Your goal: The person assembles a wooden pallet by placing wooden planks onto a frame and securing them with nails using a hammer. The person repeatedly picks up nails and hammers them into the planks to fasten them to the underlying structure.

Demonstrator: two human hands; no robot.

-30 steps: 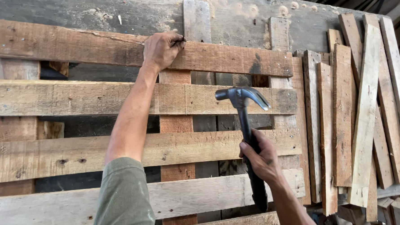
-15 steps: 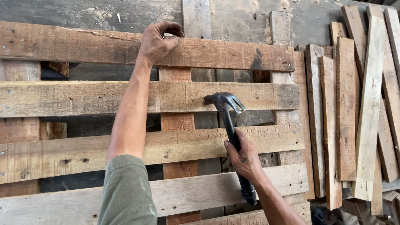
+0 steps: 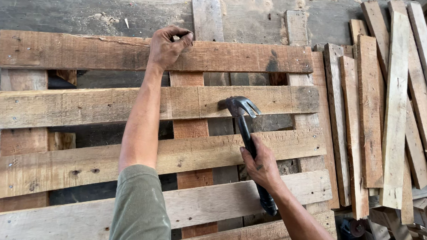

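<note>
The right hand (image 3: 262,167) is clamped around the black-handled steel claw hammer (image 3: 245,133), whose head lies against the second slat of the weathered wooden pallet (image 3: 97,106). Above the hammer, the left hand (image 3: 166,46) pinches something at the pallet's top slat (image 3: 76,54), fingers closed; what they hold is too small to make out. A clean stroke would want the hammer face square and fingers clear. Right of the pallet lean loose grey-brown planks (image 3: 395,107), cut off at the frame's edge.
</note>
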